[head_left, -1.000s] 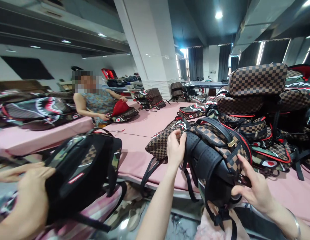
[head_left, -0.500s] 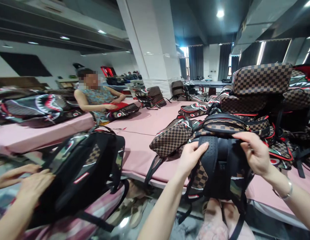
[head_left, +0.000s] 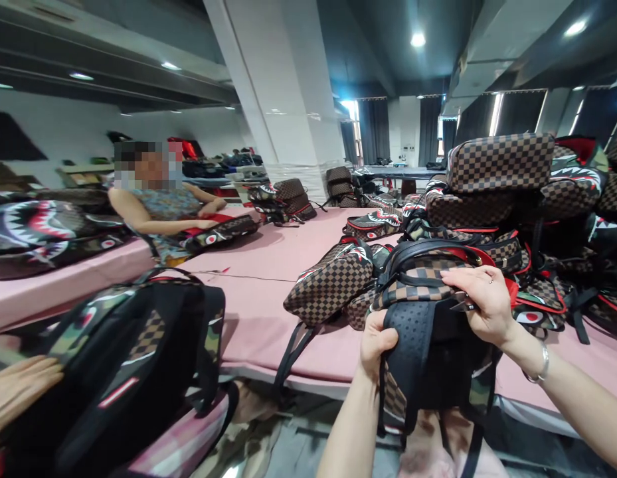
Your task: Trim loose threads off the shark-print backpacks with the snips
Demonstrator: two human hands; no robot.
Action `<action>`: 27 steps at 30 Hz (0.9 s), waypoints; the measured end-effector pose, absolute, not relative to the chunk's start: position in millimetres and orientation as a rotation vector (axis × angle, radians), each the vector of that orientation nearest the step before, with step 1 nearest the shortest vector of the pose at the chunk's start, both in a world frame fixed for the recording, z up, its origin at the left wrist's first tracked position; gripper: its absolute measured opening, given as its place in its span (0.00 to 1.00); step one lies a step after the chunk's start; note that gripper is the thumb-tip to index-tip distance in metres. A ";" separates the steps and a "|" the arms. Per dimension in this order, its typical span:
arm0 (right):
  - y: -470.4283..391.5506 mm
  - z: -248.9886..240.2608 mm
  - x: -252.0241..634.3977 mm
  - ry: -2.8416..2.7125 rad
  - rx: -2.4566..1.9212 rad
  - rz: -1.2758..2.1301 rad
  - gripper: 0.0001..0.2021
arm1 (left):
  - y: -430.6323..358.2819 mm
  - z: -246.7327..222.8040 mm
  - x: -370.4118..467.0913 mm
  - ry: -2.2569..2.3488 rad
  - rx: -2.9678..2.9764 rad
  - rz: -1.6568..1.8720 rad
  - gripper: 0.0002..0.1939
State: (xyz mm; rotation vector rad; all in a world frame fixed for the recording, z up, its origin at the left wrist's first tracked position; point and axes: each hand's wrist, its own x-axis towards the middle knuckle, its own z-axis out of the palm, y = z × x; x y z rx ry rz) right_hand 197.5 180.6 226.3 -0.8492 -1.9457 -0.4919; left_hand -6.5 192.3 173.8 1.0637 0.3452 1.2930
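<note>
The left hand (head_left: pixel 378 340) grips the padded strap (head_left: pixel 410 332) of the backpack (head_left: pixel 450 362) at the near edge of the pink table (head_left: pixel 261 338); the right hand (head_left: pixel 482 299) lays fingers on its checkered top (head_left: pixel 420 284), hold unclear. Steadying the strap side should stop twisting.

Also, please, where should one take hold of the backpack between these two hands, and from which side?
Probably by the black top handle, from above: it arches over the upper end of the backpack. The left hand, at the outer edge of the padded shoulder strap, could steady it from the left.
</note>
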 end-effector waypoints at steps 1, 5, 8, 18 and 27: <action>181.4 225.0 197.7 -1.908 -0.822 -0.456 0.17 | 194.2 174.0 -6.8 0.370 1.065 1.295 0.19; 180.4 213.2 204.0 -1.481 -0.724 -0.236 0.10 | 201.7 178.3 -13.2 0.571 1.053 1.404 0.17; 167.3 197.4 212.5 -1.197 -0.860 -0.066 0.11 | 208.2 177.8 -20.5 0.688 1.122 1.457 0.17; 149.0 180.7 212.9 -1.395 -1.230 0.610 0.18 | 186.8 197.2 -12.9 1.454 2.265 2.073 0.24; 141.1 201.7 203.8 -1.112 -0.742 1.230 0.16 | 194.7 243.6 28.5 0.765 3.215 1.198 0.30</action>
